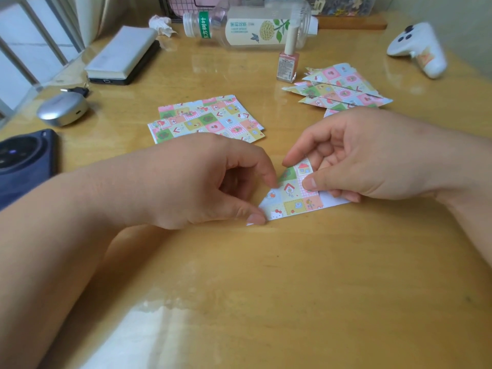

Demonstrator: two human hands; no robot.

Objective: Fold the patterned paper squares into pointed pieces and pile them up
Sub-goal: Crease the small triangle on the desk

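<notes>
And there was the sheet [290,198], down on the table [266,275] well in front of the nail polish bottle [288,65], on the person's side of it, partly folded with a white strip showing at its right edge. The left hand [213,179] had its fingers curled, thumb tip pinning the sheet's near-left corner, forefinger tip set on the slanted edge above it. The right hand [354,158] pinched the upper flap between thumb and forefinger, the other fingers tucked under. The flat squares [207,119] waited left of the bottle and nearer the person; the folded pieces [343,87] lay overlapped just right of it. This looked like a crease in the making, and the way to do it well was to hold that pinned corner firm, line the flap's edge up true before pressing, then run a fingertip along the fold from the point outward, so that the tip came out sharp.
</notes>
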